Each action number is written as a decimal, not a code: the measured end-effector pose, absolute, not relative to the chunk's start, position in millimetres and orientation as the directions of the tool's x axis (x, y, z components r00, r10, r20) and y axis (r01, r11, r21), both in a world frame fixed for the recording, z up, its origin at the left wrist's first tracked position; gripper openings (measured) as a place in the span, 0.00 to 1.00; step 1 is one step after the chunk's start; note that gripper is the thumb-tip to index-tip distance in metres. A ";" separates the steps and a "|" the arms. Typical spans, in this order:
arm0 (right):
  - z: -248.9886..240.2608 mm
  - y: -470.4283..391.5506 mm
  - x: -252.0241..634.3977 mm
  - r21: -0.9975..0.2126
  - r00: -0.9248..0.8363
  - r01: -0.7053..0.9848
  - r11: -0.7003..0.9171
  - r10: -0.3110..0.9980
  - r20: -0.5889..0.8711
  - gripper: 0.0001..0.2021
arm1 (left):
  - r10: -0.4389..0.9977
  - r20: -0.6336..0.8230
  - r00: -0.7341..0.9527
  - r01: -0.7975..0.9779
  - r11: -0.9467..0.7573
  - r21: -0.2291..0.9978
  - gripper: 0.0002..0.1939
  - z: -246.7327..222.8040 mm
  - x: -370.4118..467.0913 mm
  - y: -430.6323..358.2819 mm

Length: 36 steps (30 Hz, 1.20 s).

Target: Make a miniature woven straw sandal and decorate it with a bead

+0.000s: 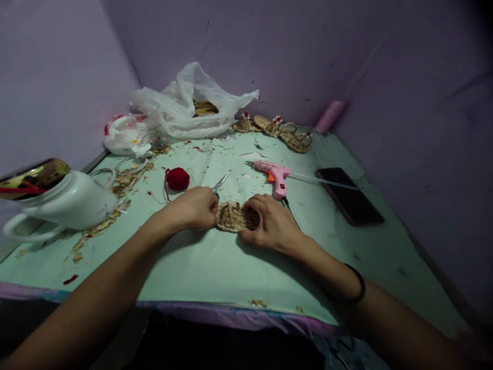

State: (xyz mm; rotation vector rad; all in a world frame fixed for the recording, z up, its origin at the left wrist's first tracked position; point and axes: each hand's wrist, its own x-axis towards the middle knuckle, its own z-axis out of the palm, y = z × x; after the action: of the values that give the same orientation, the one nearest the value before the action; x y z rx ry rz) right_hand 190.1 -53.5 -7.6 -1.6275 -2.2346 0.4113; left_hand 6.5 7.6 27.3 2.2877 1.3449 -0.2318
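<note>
A small woven straw slipper (231, 217) is held low over the middle of the table, between my two hands. My left hand (198, 208) pinches its left end, and those fingertips are partly hidden. From the right, my right hand (271, 221) curls its thumb and fingers around the other end. Just beyond my left hand lie scissors (222, 181), blades pointing away, their handles mostly covered by the hand. A ball of red yarn (177, 179) rests to the left of them. Behind my right hand lies a pink glue gun (272, 172) with a clear glue stick in its back.
Several finished straw slippers (283, 128) lie along the back wall beside a white plastic bag (185, 110). A dark phone (350, 198) is at the right. On the left a white pitcher (80, 203) lies tipped among straw scraps (96, 228). The glue gun's cord (291, 213) runs behind my right hand.
</note>
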 end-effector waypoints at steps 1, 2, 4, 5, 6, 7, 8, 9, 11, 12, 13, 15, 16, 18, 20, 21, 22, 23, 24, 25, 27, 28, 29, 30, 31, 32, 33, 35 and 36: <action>-7.4 -53.3 190.2 -0.429 -0.287 0.851 0.304 0.952 0.105 0.14 | 0.777 -0.375 0.506 0.858 -0.408 0.311 0.08 27.2 6.6 7.7; -7.2 -53.0 190.4 -0.430 -0.293 0.848 0.308 0.951 0.103 0.14 | 0.777 -0.378 0.504 0.859 -0.408 0.309 0.09 27.2 6.8 7.7; -6.8 -52.3 190.7 -0.429 -0.304 0.846 0.316 0.948 0.098 0.13 | 0.777 -0.378 0.503 0.860 -0.407 0.308 0.09 27.3 7.2 7.5; -6.6 -51.9 190.8 -0.427 -0.308 0.846 0.319 0.947 0.096 0.13 | 0.777 -0.378 0.504 0.859 -0.406 0.311 0.09 27.3 7.3 7.4; -6.6 -51.5 190.8 -0.425 -0.307 0.847 0.318 0.947 0.096 0.12 | 0.777 -0.376 0.504 0.858 -0.405 0.315 0.09 27.2 7.3 7.4; -6.6 -51.3 190.6 -0.423 -0.306 0.849 0.317 0.947 0.095 0.12 | 0.775 -0.376 0.507 0.856 -0.404 0.322 0.09 27.2 7.2 7.4; -6.6 -51.3 190.3 -0.420 -0.303 0.851 0.314 0.948 0.096 0.12 | 0.774 -0.374 0.511 0.853 -0.405 0.328 0.08 27.1 6.8 7.4; -6.6 -51.5 189.7 -0.416 -0.297 0.855 0.311 0.950 0.100 0.13 | 0.774 -0.370 0.515 0.851 -0.407 0.332 0.08 27.3 6.2 7.4; -6.6 -52.9 187.8 -0.399 -0.290 0.862 0.313 0.950 0.118 0.13 | 0.778 -0.358 0.517 0.849 -0.412 0.330 0.07 27.8 4.4 7.3; -6.5 -54.0 186.7 -0.383 -0.289 0.867 0.317 0.948 0.130 0.12 | 0.780 -0.355 0.516 0.850 -0.414 0.326 0.07 28.2 3.4 7.3; -6.5 -55.3 185.4 -0.363 -0.287 0.875 0.320 0.947 0.142 0.12 | 0.781 -0.356 0.514 0.852 -0.413 0.322 0.08 28.6 2.4 7.2; -6.6 -58.0 182.9 -0.317 -0.280 0.894 0.317 0.947 0.157 0.12 | 0.776 -0.369 0.511 0.854 -0.407 0.326 0.09 29.3 1.3 6.9; -6.9 -59.1 181.9 -0.299 -0.275 0.902 0.311 0.948 0.158 0.12 | 0.774 -0.375 0.510 0.854 -0.402 0.330 0.09 29.5 1.3 6.6; -8.1 -60.5 180.3 -0.282 -0.261 0.912 0.297 0.952 0.158 0.13 | 0.776 -0.379 0.505 0.856 -0.394 0.335 0.09 30.0 2.4 5.9; -9.6 -60.9 179.4 -0.289 -0.256 0.911 0.294 0.953 0.163 0.13 | 0.779 -0.377 0.500 0.859 -0.392 0.329 0.09 30.4 4.2 5.1; -10.4 -60.8 179.0 -0.295 -0.254 0.909 0.295 0.952 0.169 0.13 | 0.780 -0.378 0.498 0.860 -0.391 0.327 0.09 30.6 5.0 4.7; -11.1 -60.7 178.6 -0.298 -0.256 0.907 0.299 0.951 0.176 0.12 | 0.780 -0.378 0.498 0.860 -0.390 0.328 0.09 30.8 5.6 4.5; -11.7 -60.7 178.2 -0.299 -0.260 0.904 0.305 0.948 0.182 0.12 | 0.779 -0.380 0.499 0.860 -0.389 0.332 0.08 30.8 5.8 4.3; -12.0 -60.9 177.7 -0.298 -0.261 0.904 0.308 0.947 0.188 0.11 | 0.781 -0.378 0.497 0.859 -0.380 0.344 0.08 30.8 5.7 4.2; -12.1 -61.3 177.3 -0.295 -0.259 0.905 0.307 0.947 0.191 0.11 | 0.786 -0.374 0.493 0.857 -0.366 0.362 0.08 30.6 5.3 4.2; -11.5 -62.9 176.8 -0.293 -0.249 0.909 0.298 0.949 0.192 0.11 | 0.801 -0.357 0.481 0.853 -0.334 0.401 0.07 30.0 4.4 4.6; -10.8 -63.9 176.8 -0.298 -0.238 0.910 0.287 0.952 0.191 0.12 | 0.810 -0.346 0.474 0.850 -0.319 0.419 0.07 29.3 4.2 5.1; -9.8 -64.9 177.2 -0.307 -0.219 0.912 0.271 0.956 0.193 0.12 | 0.819 -0.331 0.469 0.846 -0.309 0.434 0.07 28.3 4.2 5.7; -8.6 -65.6 177.9 -0.319 -0.193 0.914 0.250 0.961 0.201 0.13 | 0.826 -0.313 0.469 0.842 -0.311 0.442 0.08 26.9 4.7 6.6; -7.2 -66.1 179.0 -0.339 -0.161 0.913 0.228 0.964 0.214 0.14 | 0.827 -0.302 0.474 0.831 -0.307 0.463 0.09 24.9 5.7 7.7; -5.8 -66.1 180.5 -0.372 -0.126 0.906 0.203 0.967 0.220 0.15 | 0.829 -0.295 0.476 0.809 -0.280 0.517 0.11 22.4 7.2 8.9; -4.5 -65.6 182.2 -0.419 -0.093 0.891 0.174 0.974 0.207 0.16 | 0.833 -0.293 0.469 0.766 -0.219 0.604 0.13 19.4 9.1 10.1; -2.9 -62.6 186.2 -0.554 -0.047 0.825 0.109 0.991 0.126 0.17 | 0.854 -0.303 0.424 0.619 -0.028 0.785 0.22 12.6 13.7 12.4; -2.8 -60.2 188.4 -0.644 -0.034 0.763 0.065 0.998 0.060 0.15 | 0.867 -0.310 0.391 0.533 0.061 0.844 0.27 9.2 16.0 13.2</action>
State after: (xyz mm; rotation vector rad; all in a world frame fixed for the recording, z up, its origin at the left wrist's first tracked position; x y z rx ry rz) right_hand 188.4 -60.2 -2.8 -1.7484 -1.8494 0.6161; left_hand 16.0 13.2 9.2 1.6057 1.2706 0.3998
